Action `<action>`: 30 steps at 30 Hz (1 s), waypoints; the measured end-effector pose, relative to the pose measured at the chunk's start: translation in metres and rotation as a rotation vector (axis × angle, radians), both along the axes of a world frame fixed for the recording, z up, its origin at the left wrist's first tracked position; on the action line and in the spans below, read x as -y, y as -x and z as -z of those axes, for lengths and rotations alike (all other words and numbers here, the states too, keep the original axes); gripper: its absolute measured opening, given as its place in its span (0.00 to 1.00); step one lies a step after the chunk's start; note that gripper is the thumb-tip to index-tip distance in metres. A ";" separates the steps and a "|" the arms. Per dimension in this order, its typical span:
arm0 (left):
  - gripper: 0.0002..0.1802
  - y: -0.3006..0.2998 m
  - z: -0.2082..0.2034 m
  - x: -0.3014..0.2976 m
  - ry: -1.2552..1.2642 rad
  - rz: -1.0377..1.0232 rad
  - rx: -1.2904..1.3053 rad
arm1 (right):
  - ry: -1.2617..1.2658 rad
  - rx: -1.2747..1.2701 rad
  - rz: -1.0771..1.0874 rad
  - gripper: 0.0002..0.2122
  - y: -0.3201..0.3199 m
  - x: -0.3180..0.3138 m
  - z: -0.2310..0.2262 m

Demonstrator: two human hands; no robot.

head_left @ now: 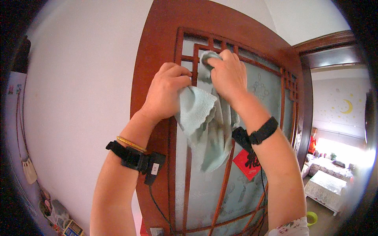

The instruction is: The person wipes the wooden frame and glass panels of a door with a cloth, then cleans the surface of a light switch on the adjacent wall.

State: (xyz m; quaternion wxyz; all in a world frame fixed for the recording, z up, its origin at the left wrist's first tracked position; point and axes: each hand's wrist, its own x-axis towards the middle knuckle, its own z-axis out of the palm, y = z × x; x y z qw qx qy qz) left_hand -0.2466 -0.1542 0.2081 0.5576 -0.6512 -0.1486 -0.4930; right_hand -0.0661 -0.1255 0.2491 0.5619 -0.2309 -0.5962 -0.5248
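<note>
A pale green cleaning cloth [208, 135] with a wavy edge and darker smudges hangs in front of the glass of a red-brown wooden door [155, 59]. Gripping the upper part of the cloth, my right hand [231, 74] has its fingers bent against the lattice [195, 59] near the panel's top. Lower and to the left, my left hand [167, 88] is closed on the cloth's left side, its fingertips at a lattice bar. Much of the cloth falls loose below both hands. What lies inside each palm is hidden.
A red paper diamond [247, 163] is on the glass, right of the cloth. Black wrist straps with cables circle both forearms. A white wall [82, 86] rises at left, with a hanging bag [29, 170]. Through the right doorway, a cloth-covered table [327, 187] stands before a bed.
</note>
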 end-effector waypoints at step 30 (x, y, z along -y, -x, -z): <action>0.09 -0.001 0.004 0.008 -0.008 -0.035 0.014 | -0.034 0.138 0.015 0.09 0.007 -0.010 -0.033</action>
